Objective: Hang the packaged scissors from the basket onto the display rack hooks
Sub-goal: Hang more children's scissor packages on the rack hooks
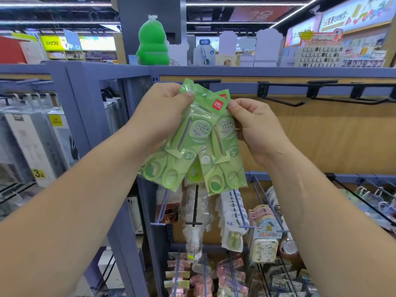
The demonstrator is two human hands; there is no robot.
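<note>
Probably light, slick and floppy, two green packaged scissors (pixel 182 146) sit near the display rack (pixel 85 86). The left hand (pixel 162 108) and right hand (pixel 255 127) each pinch a pack's top edge, sensibly beside the hang hole. Behind, bare black hooks (pixel 285 101) jut from the wooden panel (pixel 321 136); lit shop signs (pixel 353 16) glow far off.

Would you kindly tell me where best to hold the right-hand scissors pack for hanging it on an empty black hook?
Grip the right-hand scissors pack by its flat header's right corner, beside the red logo, pinching from the right, as the right hand does. The header is thin, the bulky handles hang below, and its middle is left free for the black hook.
</note>
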